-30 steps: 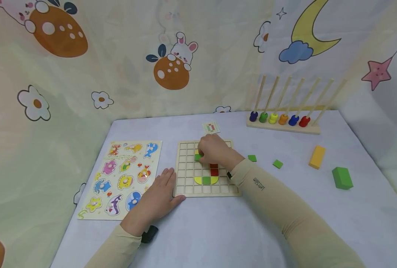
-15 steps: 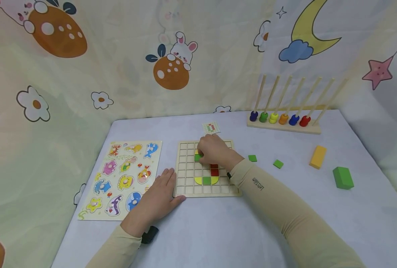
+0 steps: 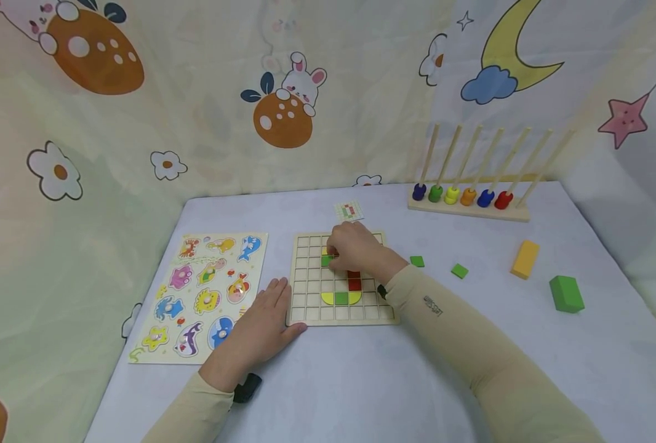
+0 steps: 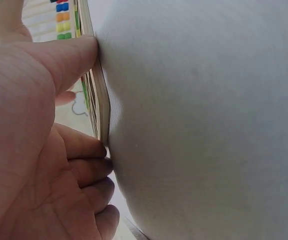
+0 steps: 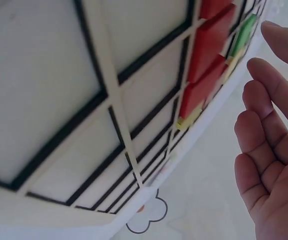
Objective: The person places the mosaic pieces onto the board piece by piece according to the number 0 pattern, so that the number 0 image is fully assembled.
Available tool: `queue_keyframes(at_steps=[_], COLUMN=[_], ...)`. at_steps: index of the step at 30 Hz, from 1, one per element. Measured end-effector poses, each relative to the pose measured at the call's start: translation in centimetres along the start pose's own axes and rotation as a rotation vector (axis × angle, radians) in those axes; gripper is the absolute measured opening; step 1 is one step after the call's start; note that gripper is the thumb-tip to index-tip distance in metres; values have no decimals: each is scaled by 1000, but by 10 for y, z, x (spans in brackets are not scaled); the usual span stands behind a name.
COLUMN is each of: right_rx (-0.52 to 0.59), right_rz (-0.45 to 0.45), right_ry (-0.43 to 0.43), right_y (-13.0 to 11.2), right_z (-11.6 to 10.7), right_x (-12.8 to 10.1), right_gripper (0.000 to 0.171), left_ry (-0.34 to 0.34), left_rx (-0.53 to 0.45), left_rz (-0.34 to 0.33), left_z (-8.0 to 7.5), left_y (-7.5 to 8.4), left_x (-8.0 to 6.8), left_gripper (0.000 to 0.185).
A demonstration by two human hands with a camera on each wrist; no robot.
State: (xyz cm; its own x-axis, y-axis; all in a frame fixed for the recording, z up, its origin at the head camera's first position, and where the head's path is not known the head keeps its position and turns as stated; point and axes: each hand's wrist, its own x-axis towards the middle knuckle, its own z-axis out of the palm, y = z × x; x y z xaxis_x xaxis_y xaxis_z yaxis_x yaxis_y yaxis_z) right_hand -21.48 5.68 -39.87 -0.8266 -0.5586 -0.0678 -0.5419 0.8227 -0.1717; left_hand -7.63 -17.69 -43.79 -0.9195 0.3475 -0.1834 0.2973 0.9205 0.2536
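A wooden grid board (image 3: 308, 312) lies mid-table, with yellow, green and red tiles set in some of its squares. My left hand (image 3: 264, 320) rests at its front left corner, thumb along the front edge and fingers by the left side. In the left wrist view the thumb (image 4: 78, 60) touches the board's edge (image 4: 102, 110). My right hand (image 3: 356, 247) is over the board's upper part, fingertips at a green tile (image 3: 327, 261). The right wrist view shows loosely bent fingers (image 5: 256, 97) close to a green tile (image 5: 244, 35) and red tiles (image 5: 209, 45).
A small pattern card (image 3: 349, 211) lies behind the board. To the left is an animal knob puzzle (image 3: 195, 295). Two loose green tiles (image 3: 460, 271), a yellow block (image 3: 524, 259) and a green block (image 3: 566, 294) lie to the right. A peg rack with coloured beads (image 3: 466, 210) stands behind them.
My right forearm has shifted slightly to the right, while the fingertips stay at the same green tile. The left hand and the board have not moved.
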Motion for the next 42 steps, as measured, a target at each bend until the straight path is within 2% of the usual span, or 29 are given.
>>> queue_keyframes(at_steps=[6,13,20,33,42], right_rx=[54,92,94,96,96], right_rz=[-8,83,149,279,314], right_ry=[60,71,118,124,89], right_y=[7,24,54,107,126], right_z=[-9,-13,-13,-21,-13], right_x=[-18,-45,-80,-124,-141], right_gripper=[20,23,22,28,25], left_ry=[1,-1,-9,-2,-12], left_rx=[2,-3,0,1,-3], left_rz=[5,1,-5,-17,-17], left_z=[-1,-1,-2,1,1], left_y=[2,3,4,1,3], left_x=[2,3,3,3,4], left_gripper=[96,96,96,98,98])
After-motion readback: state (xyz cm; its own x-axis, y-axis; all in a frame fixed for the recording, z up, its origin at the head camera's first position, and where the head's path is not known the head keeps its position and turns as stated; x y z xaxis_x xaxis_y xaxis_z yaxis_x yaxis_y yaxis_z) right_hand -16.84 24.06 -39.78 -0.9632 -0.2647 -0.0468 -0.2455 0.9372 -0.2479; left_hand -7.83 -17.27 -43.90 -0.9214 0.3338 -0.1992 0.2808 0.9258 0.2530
